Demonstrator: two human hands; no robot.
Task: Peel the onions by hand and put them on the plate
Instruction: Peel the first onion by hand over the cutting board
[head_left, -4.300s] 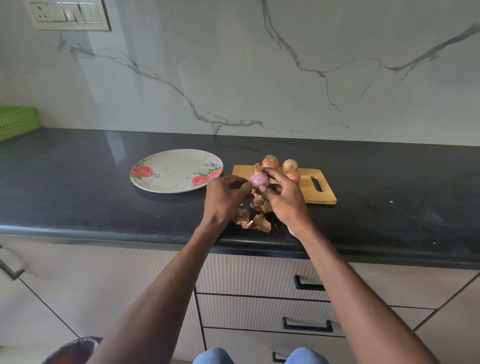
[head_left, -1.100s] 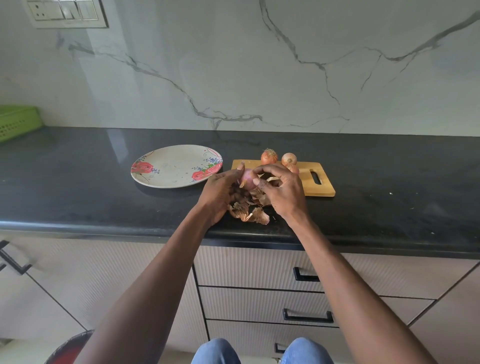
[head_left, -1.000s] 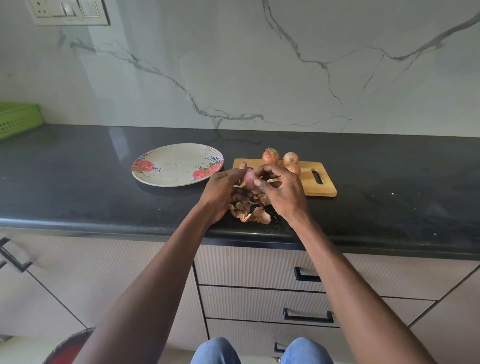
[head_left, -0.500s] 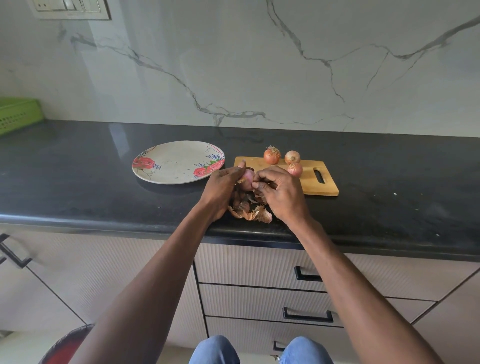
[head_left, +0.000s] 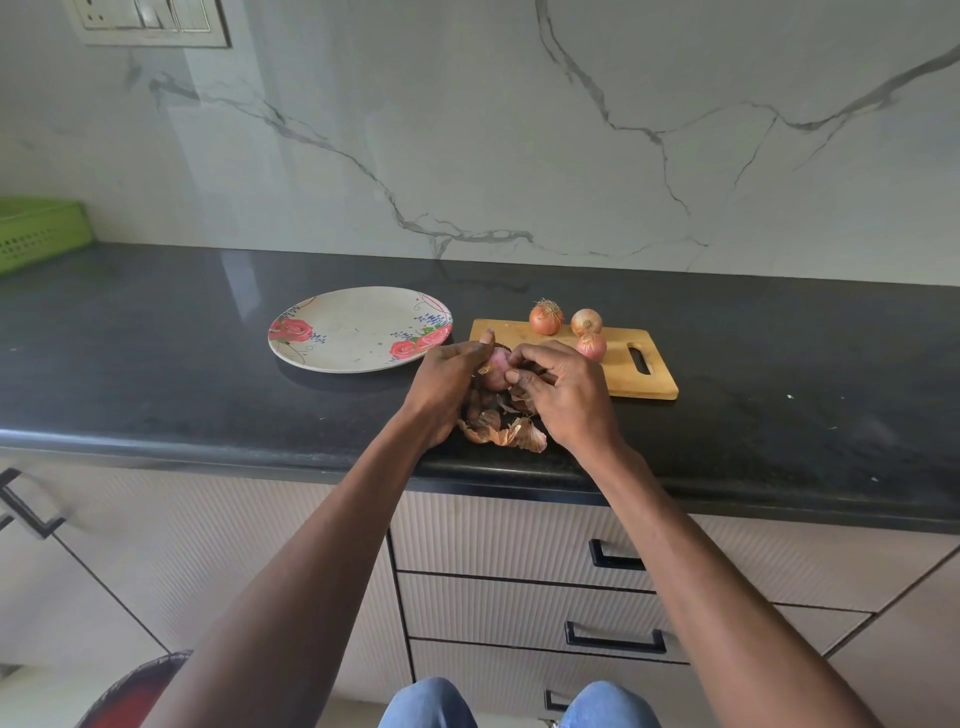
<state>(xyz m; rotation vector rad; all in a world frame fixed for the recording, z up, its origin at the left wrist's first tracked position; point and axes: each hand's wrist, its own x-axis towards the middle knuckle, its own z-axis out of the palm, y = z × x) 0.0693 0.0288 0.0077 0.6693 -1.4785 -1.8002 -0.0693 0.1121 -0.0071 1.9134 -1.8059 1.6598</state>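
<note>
Head view, centre of the frame: the left hand (head_left: 445, 384) and the right hand (head_left: 563, 389) meet above the front edge of the dark worktop (head_left: 156, 374), both curled round one pinkish onion (head_left: 496, 366). Only a small patch of the onion shows between them. The left hand cups it from the left side, thumb up along the top; the right hand's fingertips (head_left: 514, 375) pinch at its right flank, probably on a strip of skin, though the skin itself is too small to make out. Both forearms come up from the bottom of the frame and converge, wrists bent slightly down.

An onion of this kind should be light, firm and round, so it is likely to roll or slip once its smooth inner layer is bare. A cupping hold around the body seems safest, with the picking done at the root or tip end, where dry skin lifts. That skin looks papery and brittle, and will probably tear off in flakes.

Just below the hands lies a heap of brown peels (head_left: 506, 431). Right of centre, three unpeeled onions (head_left: 545, 318) sit close together on the wooden cutting board (head_left: 623, 376). Left of centre, the flowered plate (head_left: 358, 327) holds no onion, so the task seems at its early stage.
</note>
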